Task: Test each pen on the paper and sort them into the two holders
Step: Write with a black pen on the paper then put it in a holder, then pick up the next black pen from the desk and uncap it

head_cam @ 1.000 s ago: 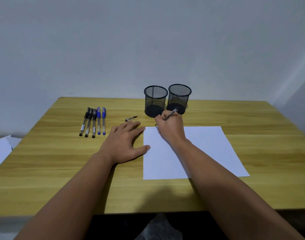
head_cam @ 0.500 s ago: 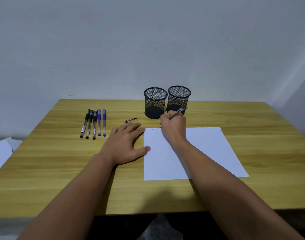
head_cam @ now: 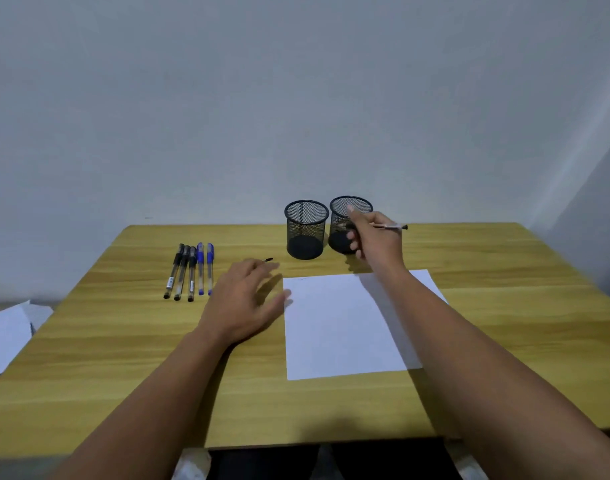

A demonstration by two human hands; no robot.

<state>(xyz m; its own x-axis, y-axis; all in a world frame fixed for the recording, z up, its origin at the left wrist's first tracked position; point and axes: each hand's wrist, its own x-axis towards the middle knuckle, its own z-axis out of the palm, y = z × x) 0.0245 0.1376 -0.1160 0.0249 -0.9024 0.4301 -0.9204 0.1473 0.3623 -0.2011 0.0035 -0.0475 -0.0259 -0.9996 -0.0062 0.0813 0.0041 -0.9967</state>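
The pen [head_cam: 390,226] in play sits roughly horizontal, long axis running left-right, with its dark end poking out to the right past the knuckles. The other end is tucked into the right hand [head_cam: 374,239], whose fingers are curled around it, so most of the barrel that shows sticks out on the far right side of the grip. That hand is up off the table, right in front of the right holder [head_cam: 348,221], partly covering its mesh wall.

The left holder [head_cam: 306,229] stands just beside the right one, the two nearly touching, both upright near the back of the wooden table [head_cam: 504,323]. The white paper [head_cam: 338,327] lies flat in front of them, under the right forearm, with bare table to its right and toward the near edge.

The left hand [head_cam: 248,299] is a bit blurry, palm down with fingers relaxed and spread, holding nothing, just left of the paper's left edge. A small pen cap [head_cam: 268,260] peeks out beyond its fingertips. Further left, a row of five pens [head_cam: 190,271] lies side by side, three black and two blue, all pointing front-to-back.

Some loose white sheets [head_cam: 5,334] are off the table's left side.
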